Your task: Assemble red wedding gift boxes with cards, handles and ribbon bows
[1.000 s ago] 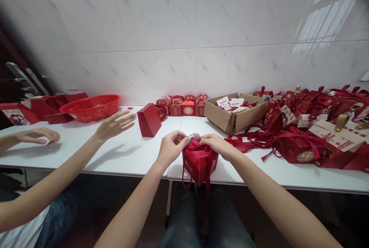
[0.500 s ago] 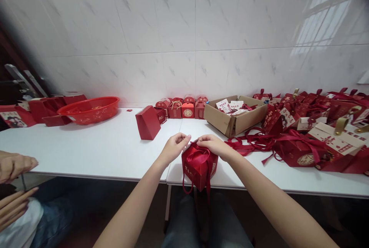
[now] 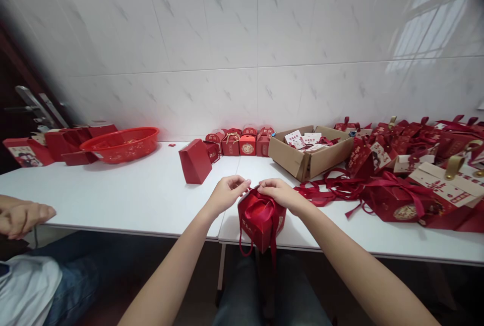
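A red gift box (image 3: 260, 230) with gold print stands at the table's front edge, directly before me. A dark red ribbon (image 3: 270, 215) lies over its top, with a loop and a tail hanging down the near side. My left hand (image 3: 229, 195) is at the box's upper left corner, thumb and fingers pinched together; what lies between them is too small to make out. Fingers of my right hand (image 3: 280, 193) are closed on the top of the box, beside the ribbon.
An open cardboard carton (image 3: 291, 157) holds printed cards. Loose ribbons (image 3: 325, 189) and many red boxes (image 3: 401, 200) crowd the right side. Small boxes (image 3: 247, 145) line the wall. A plain red box (image 3: 195, 162) and a red basin (image 3: 121, 152) stand left. Another person's hands (image 3: 26, 217) show far left.
My hands and the gift box hold nearly the same position. The view has shifted slightly. At far left, the other person's lower hand has risen and both hands are now together.
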